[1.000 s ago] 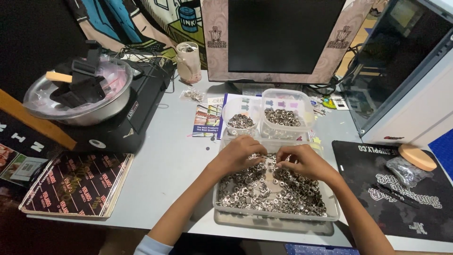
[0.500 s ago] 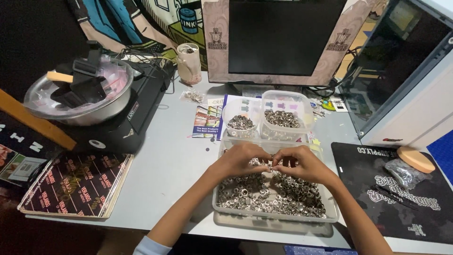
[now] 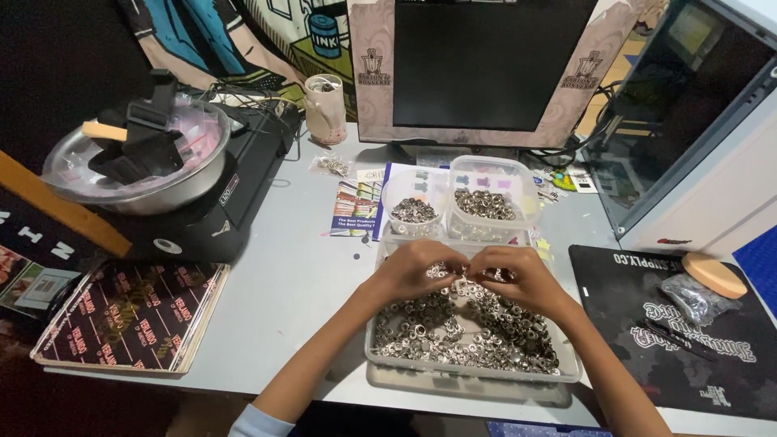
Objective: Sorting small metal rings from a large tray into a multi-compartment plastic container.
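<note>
A clear plastic tray (image 3: pixel 380 360) in front of me is full of small metal rings (image 3: pixel 453 336). Both hands hover over its far half, fingertips nearly meeting. My left hand (image 3: pixel 417 269) is curled, pinching small metal pieces. My right hand (image 3: pixel 518 279) is curled the same way, also gripping small metal rings. Behind the tray stand a small round tub (image 3: pixel 413 209) and a squarer tub (image 3: pixel 486 202), each with sorted metal rings inside.
A monitor (image 3: pixel 494 69) stands at the back. A metal bowl (image 3: pixel 137 166) rests on a black machine (image 3: pixel 218 210) at left, with a flat patterned box (image 3: pixel 129 316) in front. A black mat (image 3: pixel 672 340) lies at right, carrying a bag of parts (image 3: pixel 688 295).
Both hands have lifted from the heap and drawn together over the tray's far half, fingertips now close to each other.
</note>
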